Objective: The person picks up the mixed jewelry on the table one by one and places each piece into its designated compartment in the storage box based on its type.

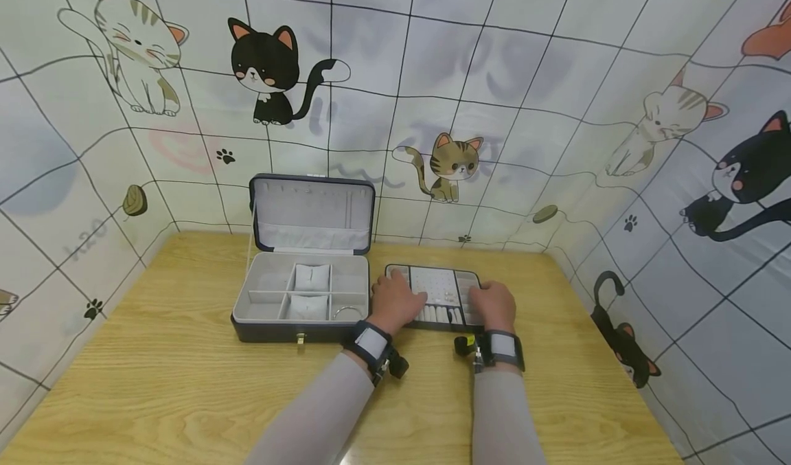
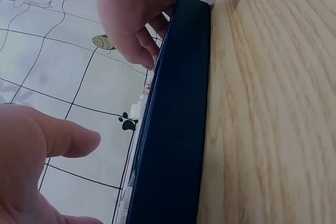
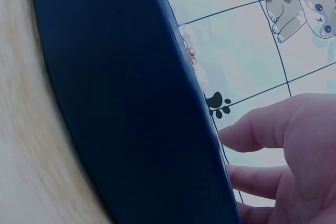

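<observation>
A shallow dark-blue jewelry tray (image 1: 435, 327) lies on the table, with a white panel (image 1: 434, 283) bearing small earrings and a row of ring slots (image 1: 435, 314). Over its left end is my left hand (image 1: 395, 303), thumb spread; the left wrist view shows nothing between thumb and fingers. My right hand (image 1: 496, 307) reaches into the right-hand compartment with bent fingers. In the right wrist view, its thumb and fingers (image 3: 260, 179) stand apart, their tips partly hidden by the tray wall (image 3: 115, 87). Whether they pinch anything is hidden.
Left of the tray stands an open dark jewelry box (image 1: 266, 331), its lid (image 1: 309, 207) raised. Inside are two white cushions (image 1: 312, 277) and a thin silver bracelet (image 1: 346, 308). A brass clasp (image 1: 301, 340) is on its front. Cat-print curtains (image 1: 364, 142) enclose the wooden table (image 1: 154, 382).
</observation>
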A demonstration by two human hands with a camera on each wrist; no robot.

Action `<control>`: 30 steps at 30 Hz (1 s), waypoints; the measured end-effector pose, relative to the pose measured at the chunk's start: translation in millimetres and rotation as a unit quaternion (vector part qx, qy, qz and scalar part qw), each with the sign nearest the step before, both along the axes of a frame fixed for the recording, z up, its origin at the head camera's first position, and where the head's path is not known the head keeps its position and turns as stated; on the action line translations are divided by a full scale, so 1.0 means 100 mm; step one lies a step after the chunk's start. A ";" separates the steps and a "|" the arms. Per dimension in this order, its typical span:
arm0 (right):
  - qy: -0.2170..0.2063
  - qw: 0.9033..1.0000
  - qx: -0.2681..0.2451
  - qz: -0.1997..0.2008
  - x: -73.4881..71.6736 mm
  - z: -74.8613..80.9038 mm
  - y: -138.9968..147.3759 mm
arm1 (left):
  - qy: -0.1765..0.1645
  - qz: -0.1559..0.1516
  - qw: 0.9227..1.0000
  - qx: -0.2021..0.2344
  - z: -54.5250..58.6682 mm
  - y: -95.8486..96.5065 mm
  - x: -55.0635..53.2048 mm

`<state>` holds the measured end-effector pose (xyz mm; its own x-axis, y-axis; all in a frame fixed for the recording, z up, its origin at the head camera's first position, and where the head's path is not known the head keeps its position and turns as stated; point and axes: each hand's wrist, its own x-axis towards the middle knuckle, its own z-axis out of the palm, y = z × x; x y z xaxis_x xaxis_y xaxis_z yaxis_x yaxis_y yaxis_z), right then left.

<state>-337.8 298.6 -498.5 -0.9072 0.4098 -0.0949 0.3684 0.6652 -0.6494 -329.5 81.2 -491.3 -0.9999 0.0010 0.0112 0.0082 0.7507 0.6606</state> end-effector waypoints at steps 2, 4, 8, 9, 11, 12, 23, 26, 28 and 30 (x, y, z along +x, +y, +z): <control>-0.001 1.000 0.001 0.001 0.01 0.01 0.00 | 0.002 -0.002 1.000 -0.007 0.01 0.00 0.00; -0.008 1.000 -0.004 0.001 0.01 0.02 0.01 | -0.001 -0.004 1.000 -0.016 0.02 -0.01 0.00; -0.022 0.999 -0.023 -0.002 0.02 0.04 0.02 | -0.004 -0.007 1.000 -0.019 0.03 -0.02 -0.01; -0.026 0.999 -0.029 -0.001 0.02 0.04 0.02 | -0.007 -0.007 1.000 -0.018 0.04 -0.03 -0.01; -0.031 0.999 -0.042 0.001 0.03 0.05 0.02 | -0.007 -0.007 1.000 -0.013 0.04 -0.03 -0.01; -0.033 0.998 -0.050 0.002 0.04 0.05 0.03 | -0.007 -0.008 1.000 -0.012 0.04 -0.03 -0.01; -0.040 0.995 -0.093 0.014 0.09 0.15 0.02 | -0.002 -0.025 1.000 -0.004 0.06 -0.06 -0.01; -0.041 0.995 -0.087 0.017 0.08 0.15 0.03 | -0.006 -0.028 1.000 -0.003 0.08 -0.07 0.00; -0.041 0.995 -0.084 0.018 0.07 0.15 0.04 | -0.009 -0.028 1.000 -0.003 0.09 -0.06 0.01; -0.042 0.995 -0.084 0.017 0.07 0.15 0.04 | -0.011 -0.027 1.000 -0.003 0.10 -0.06 0.01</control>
